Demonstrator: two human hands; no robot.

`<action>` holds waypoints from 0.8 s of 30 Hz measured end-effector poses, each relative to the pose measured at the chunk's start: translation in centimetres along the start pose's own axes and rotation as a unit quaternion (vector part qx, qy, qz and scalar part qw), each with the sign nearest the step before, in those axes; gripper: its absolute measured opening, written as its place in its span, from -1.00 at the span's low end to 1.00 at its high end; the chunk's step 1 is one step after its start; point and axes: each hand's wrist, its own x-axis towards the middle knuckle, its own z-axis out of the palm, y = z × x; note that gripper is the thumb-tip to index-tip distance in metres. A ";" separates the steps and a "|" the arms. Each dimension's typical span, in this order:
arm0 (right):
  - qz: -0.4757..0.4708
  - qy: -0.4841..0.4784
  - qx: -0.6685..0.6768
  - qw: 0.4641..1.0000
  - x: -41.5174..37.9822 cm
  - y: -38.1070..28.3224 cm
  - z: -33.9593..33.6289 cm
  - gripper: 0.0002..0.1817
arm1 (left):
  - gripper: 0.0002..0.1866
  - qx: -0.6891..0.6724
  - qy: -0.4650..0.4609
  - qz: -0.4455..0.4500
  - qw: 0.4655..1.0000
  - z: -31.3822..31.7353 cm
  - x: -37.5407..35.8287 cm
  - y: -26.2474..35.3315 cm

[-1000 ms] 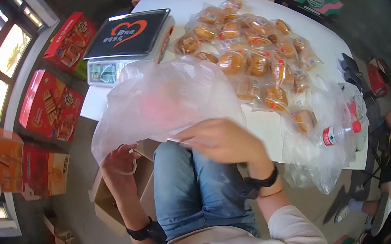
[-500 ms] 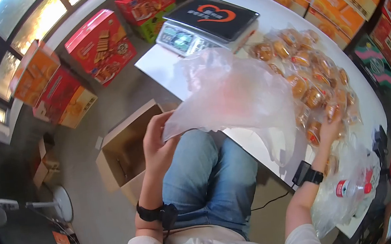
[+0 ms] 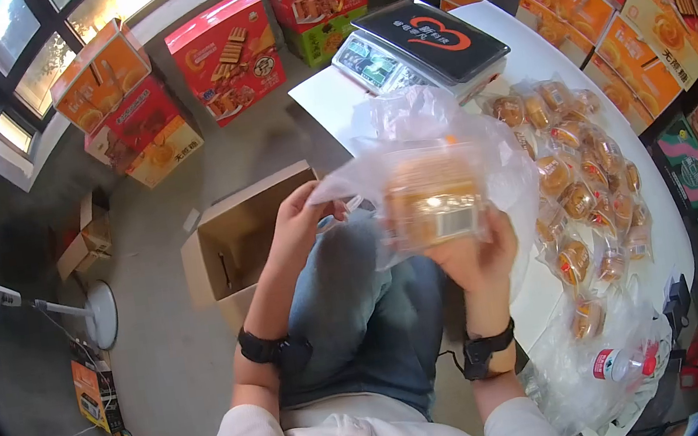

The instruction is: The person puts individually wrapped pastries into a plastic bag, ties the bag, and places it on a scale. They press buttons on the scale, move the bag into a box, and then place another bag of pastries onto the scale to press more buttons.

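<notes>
My left hand point(image 3: 301, 224) pinches the edge of a thin clear plastic bag point(image 3: 505, 166), which spreads out to the right over the table edge. In my right hand point(image 3: 479, 255) is a wrapped bread bun point(image 3: 434, 193), its clear wrapper showing a white barcode label. The bun is held up at the bag's mouth, blurred by motion, and overlaps the bag in this view. Many more wrapped buns point(image 3: 580, 201) lie in a loose pile on the white table to the right of my right hand.
A digital scale point(image 3: 423, 45) with a black top stands at the table's far end. An open cardboard box point(image 3: 253, 257) sits on the floor by my left arm. Clear plastic bags and a water bottle point(image 3: 619, 363) lie at the near right. Snack boxes point(image 3: 227, 58) line the wall.
My right hand has left the bun pile and come left with a wrapped bun to the bag. My left hand keeps its hold on the bag. The view has shifted slightly.
</notes>
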 end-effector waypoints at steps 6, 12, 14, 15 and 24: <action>0.086 -0.095 0.062 0.990 1.3 1.5 0.3 -0.20 | -0.73 -0.055 0.029 -0.075 0.995 -0.8 0.7 1.9; -0.321 -0.080 -0.614 0.716 1.7 0.6 -2.0 -0.39 | -0.77 -0.104 -0.006 0.007 0.995 0.5 3.0 3.6; -0.367 -0.104 -0.700 0.604 2.0 0.7 -2.4 -0.43 | -0.83 -0.130 0.030 0.013 0.991 1.6 3.4 3.9; -0.406 -0.132 -0.768 0.476 2.2 0.8 -2.5 -0.48 | -0.83 -0.132 0.030 0.010 0.991 1.5 3.7 3.8; -0.317 -0.188 -0.823 0.432 4.0 -0.4 -6.4 -0.57 | -0.81 -0.252 0.155 0.045 0.954 1.2 5.1 0.2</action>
